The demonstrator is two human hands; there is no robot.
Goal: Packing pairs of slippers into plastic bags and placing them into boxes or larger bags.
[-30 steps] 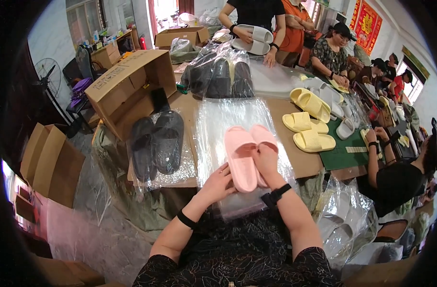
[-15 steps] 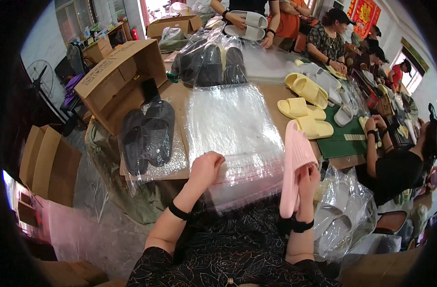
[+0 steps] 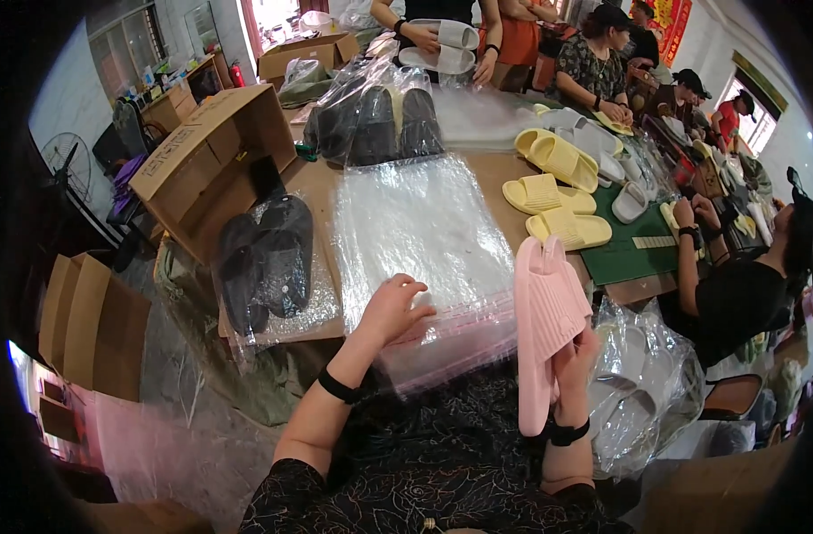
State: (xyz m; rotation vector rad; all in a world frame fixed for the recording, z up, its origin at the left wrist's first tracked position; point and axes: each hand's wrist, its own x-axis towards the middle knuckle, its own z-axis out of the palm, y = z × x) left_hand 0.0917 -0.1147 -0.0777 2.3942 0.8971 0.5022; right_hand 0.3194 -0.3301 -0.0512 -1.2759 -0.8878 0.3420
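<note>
- Far left, flattened brown cardboard sheets (image 3: 91, 325) lean by the floor, and an open brown cardboard box (image 3: 213, 160) sits on the table corner.
- Beside the box lies a pair of dark grey slippers sealed in a clear bag (image 3: 266, 262), on the brown tabletop (image 3: 313, 191).
- In the middle, a stack of clear plastic bags (image 3: 424, 240) runs away from us. Our left hand (image 3: 393, 307) rests on its near edge, fingers curled onto the top sheet; it touches the plastic, but we cannot tell whether it has pinched a bag free.
- To do this well, we judge the left fingers should lift only the top bag at its open lip, sliding the thumb to part the layers, since thin film clings and two bags may come up together.
- Right of the stack, our right hand (image 3: 574, 356) is closed around the heel end of a pair of pink ribbed foam slippers (image 3: 544, 320), held upright with toes pointing away, sole to sole.
- The pink pair stands just beside the stack's right edge, apart from the left hand, with the bag pile's corner between them; it hangs above our lap, not on the table.
- Further right, yellow foam slippers (image 3: 558, 191) lie by a green cutting mat (image 3: 629, 254), and a seated person in black (image 3: 740, 294) works there.
- Below, bagged white slippers (image 3: 642, 400) pile near our right knee.
</note>
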